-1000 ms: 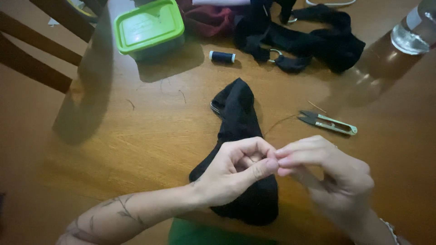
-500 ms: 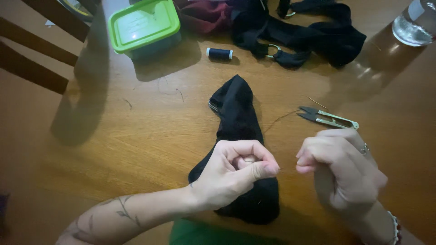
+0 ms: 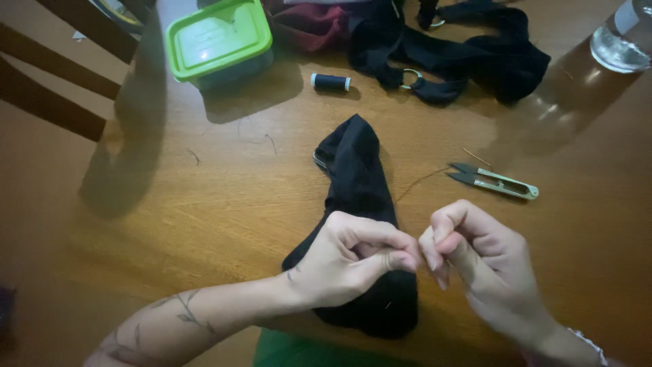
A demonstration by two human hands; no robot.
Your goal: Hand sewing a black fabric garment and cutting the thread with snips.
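— Two hands back together over the black cloth, after being apart half a second ago. Means the thread has been drawn through and gets pinched again close to the fabric, by the look of it.

— Cloth in the same place?

— Unmoved. Lies mid-table, running from the centre down to the near edge, lower end hidden under the left hand. Thread trails off its right side toward the snips, barely visible.

— Left hand's pose?

— Curled into a loose fist, thumb pressed against the bent forefinger, knuckles up, forearm coming in from the near left corner. Pinches something fine at the tip; too small to say whether needle or thread.

— And the right hand?

— Brought in from the right, where it sat farther off a moment before. Fingers folded tight, thumb and forefinger tips closed and nearly touching the left thumb. Also closed on something thin; cannot tell what.

— Farther out?

— Snips to the right of the cloth, blades pointing left. Spool beyond, toward the far edge. Green-lidded box at the far left, heap of dark fabric along the far edge, glass at the far right corner.
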